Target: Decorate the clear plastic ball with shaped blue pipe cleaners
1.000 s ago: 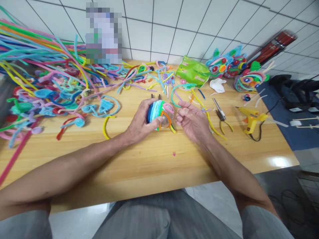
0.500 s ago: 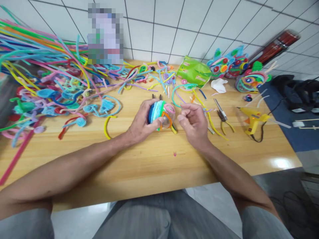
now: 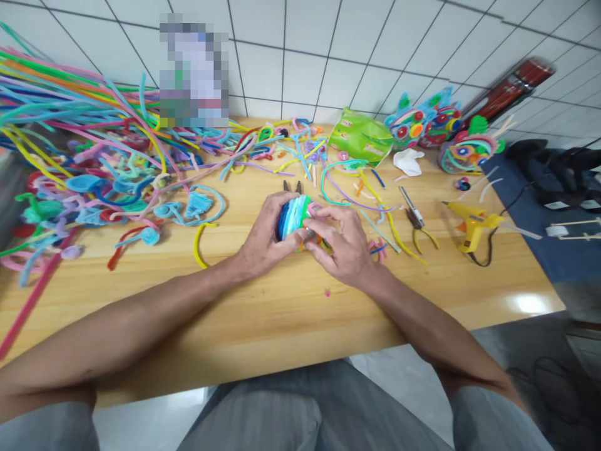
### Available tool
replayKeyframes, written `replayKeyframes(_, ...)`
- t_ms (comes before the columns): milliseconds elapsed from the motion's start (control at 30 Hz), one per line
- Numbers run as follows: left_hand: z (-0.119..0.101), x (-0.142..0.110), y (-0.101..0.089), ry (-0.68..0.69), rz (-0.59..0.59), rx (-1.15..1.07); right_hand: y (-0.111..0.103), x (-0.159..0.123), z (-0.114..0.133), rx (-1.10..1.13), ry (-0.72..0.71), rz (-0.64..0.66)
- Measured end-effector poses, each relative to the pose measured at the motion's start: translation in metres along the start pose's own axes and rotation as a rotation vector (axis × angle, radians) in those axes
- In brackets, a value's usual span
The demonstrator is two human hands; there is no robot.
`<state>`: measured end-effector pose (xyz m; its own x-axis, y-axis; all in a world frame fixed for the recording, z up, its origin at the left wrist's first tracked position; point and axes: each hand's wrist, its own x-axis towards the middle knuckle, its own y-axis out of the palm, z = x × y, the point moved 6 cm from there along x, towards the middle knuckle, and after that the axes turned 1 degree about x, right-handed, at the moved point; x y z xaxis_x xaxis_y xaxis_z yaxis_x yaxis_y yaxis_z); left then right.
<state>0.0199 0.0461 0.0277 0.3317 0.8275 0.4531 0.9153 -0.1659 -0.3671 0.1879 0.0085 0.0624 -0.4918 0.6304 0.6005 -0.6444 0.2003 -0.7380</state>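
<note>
My left hand (image 3: 263, 243) is closed around a ball wrapped in pipe cleaners (image 3: 293, 216), its bands running from dark blue through light blue to green. The thumb presses on the near side. My right hand (image 3: 344, 244) reaches the ball's right side with bent fingers and covers most of the pink and orange pieces there. Whether those fingertips also pinch something small is hidden. Two dark prongs (image 3: 292, 187), like plier jaws, stick out behind the ball. A curved yellow pipe cleaner (image 3: 200, 244) lies left of my left hand.
Pipe cleaners (image 3: 117, 119) are heaped at the left. Pliers (image 3: 419, 230) and a yellow glue gun (image 3: 474, 225) lie at the right. Behind are a green packet (image 3: 361, 138), a crumpled tissue (image 3: 408, 162) and decorated masks (image 3: 469, 151). The table (image 3: 225, 326) ends in front of me.
My right hand has moved left from beside the ball onto its right side, covering the pink and orange pieces. My left hand keeps its hold. The view has shifted slightly.
</note>
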Motion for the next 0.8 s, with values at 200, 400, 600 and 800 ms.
replayKeyframes(200, 0.002, -0.001, -0.001, -0.007, -0.025, -0.005, 0.003, 0.000, 0.006, -0.027, -0.005, 0.003)
replayKeyframes(400, 0.008, -0.002, -0.002, -0.038, -0.026, -0.029, -0.017, 0.010, -0.003, 0.207, 0.198, -0.064)
replayKeyframes(600, 0.012, -0.003, -0.002, -0.059, -0.039, -0.051, -0.089, -0.003, -0.067, 0.377, 0.596, -0.404)
replayKeyframes(800, 0.012, -0.002, -0.001, -0.062, -0.035, -0.058, -0.157, -0.110, -0.131, 0.198, 1.049, -0.704)
